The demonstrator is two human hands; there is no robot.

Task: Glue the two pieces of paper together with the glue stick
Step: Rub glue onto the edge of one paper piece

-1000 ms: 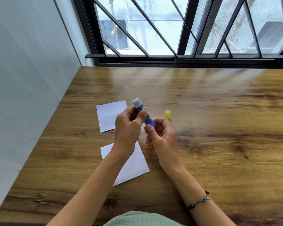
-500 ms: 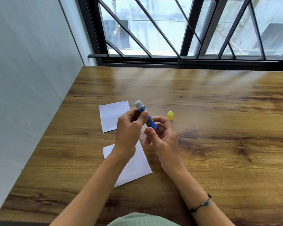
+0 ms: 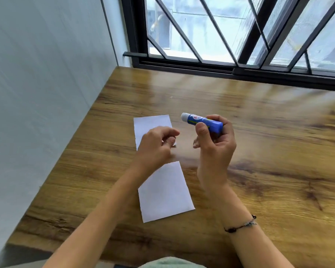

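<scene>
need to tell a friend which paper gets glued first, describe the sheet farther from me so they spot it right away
On the wooden table, near its left edge by the wall, two white sheets lie apart. The far sheet is the one nearer the window, partly under the left hand; the near sheet lies toward the body.

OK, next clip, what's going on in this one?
A person sits at a wooden table by a window, about to glue paper. The right hand grips an uncapped blue glue stick, white tip pointing left and clear of the table. The left hand, fingers loosely curled and holding nothing, hovers over the far piece of paper. The near piece of paper lies flat by the left forearm. The two sheets lie apart; no glue visibly on either yet.
</scene>
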